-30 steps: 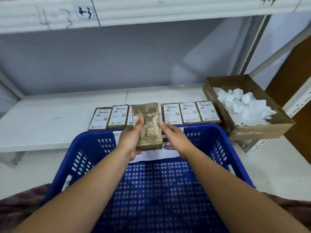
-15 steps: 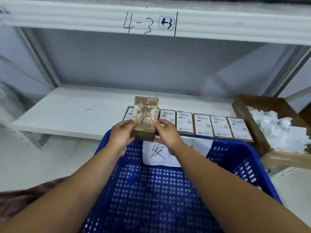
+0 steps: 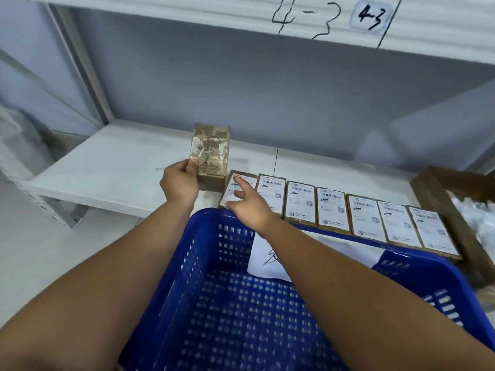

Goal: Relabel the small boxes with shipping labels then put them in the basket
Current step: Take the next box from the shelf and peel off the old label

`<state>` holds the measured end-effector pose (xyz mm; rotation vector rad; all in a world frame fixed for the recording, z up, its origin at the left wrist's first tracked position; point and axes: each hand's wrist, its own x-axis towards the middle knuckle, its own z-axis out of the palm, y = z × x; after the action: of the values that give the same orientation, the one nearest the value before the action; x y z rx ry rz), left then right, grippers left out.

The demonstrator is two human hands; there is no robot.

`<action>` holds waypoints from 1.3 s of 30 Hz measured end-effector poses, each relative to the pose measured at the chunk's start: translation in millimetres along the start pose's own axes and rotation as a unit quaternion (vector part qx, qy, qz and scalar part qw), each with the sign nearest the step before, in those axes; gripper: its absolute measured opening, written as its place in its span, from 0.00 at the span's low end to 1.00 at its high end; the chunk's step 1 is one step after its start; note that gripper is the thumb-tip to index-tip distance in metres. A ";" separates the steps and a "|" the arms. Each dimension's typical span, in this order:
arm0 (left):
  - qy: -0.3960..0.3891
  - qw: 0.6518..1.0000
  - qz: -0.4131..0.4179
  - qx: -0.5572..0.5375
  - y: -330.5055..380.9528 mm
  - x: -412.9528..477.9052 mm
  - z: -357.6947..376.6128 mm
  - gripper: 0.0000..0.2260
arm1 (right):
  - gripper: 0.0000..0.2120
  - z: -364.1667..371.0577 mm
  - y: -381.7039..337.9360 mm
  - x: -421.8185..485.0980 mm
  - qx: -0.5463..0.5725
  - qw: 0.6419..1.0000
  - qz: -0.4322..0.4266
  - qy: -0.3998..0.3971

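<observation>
Left hand [image 3: 180,183] grips the bare taped box [image 3: 211,153] upright at eleven o'clock over the shelf [image 3: 112,167]; right hand [image 3: 247,207], fingers loose, touches the leftmost labelled box [image 3: 251,180] at twelve, just past the basket [image 3: 227,236]. Seemingly peeling: catch a corner, lift slowly, avoid tearing.

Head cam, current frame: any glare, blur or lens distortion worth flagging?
Head view: glare on the tape of the box in the left hand; upper shelf edge slants and curves from wide-angle distortion; cardboard bin at right is smeared; print on the shipping labels is soft.
</observation>
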<state>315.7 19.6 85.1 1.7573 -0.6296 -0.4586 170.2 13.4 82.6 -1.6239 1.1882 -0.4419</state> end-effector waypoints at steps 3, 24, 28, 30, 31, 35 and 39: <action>0.009 1.000 -0.006 0.025 -14.2 16.4 0.3 0.13 | 0.31 1.1 9.2 9.0 -0.030 0.999 0.010 0.004; -0.079 0.987 -0.130 0.057 -82.1 40.9 22.1 0.19 | 0.18 0.8 48.3 20.7 -0.116 0.992 0.025 0.032; -0.057 0.987 -0.107 0.107 -91.6 27.9 17.4 0.21 | 0.17 1.9 51.9 15.5 -0.123 0.991 0.019 0.038; -0.022 0.989 -0.105 0.103 -94.2 17.9 11.9 0.16 | 0.17 2.3 54.0 11.2 -0.134 0.990 0.019 0.048; -0.016 0.989 -0.112 0.091 -95.6 14.4 9.2 0.13 | 0.18 2.0 55.6 9.4 -0.150 0.987 0.019 0.055; -0.031 0.977 -0.200 -0.059 -102.3 14.8 -4.4 0.08 | 0.22 -2.6 63.5 0.9 -0.224 0.973 0.020 0.056; -0.026 0.957 -0.240 -0.163 -101.0 11.0 -4.4 0.07 | 0.27 -11.3 70.4 -11.4 -0.330 0.944 0.019 -0.026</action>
<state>345.0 36.3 -10.9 1.5727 -0.1374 -0.8924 122.9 18.8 28.3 -2.1535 1.4129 0.0450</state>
